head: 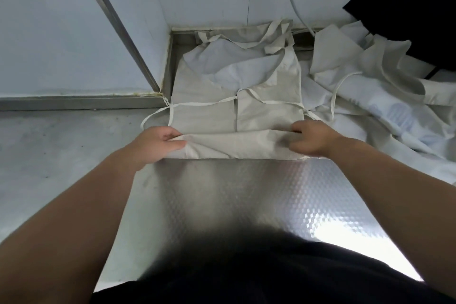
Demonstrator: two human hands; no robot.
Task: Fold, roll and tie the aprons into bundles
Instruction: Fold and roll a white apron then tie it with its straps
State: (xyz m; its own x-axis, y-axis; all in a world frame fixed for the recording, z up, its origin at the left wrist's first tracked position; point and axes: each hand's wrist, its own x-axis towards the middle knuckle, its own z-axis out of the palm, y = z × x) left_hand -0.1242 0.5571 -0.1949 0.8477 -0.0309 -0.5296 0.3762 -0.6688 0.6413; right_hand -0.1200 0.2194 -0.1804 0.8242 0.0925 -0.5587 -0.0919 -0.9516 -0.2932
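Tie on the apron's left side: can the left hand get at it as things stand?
Probably yes. The tie sticks out uncovered just beyond the left hand, with nothing between them. But that hand grips the apron's near fold and would need to let go first.

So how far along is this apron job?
Early on. The apron on the metal table already looks folded lengthwise, its sides meeting in the middle. The left hand and right hand grip its near edge, turned up as if starting the roll. Its ties lie loose, a heap of unfolded aprons waits at right, and no finished bundle shows.
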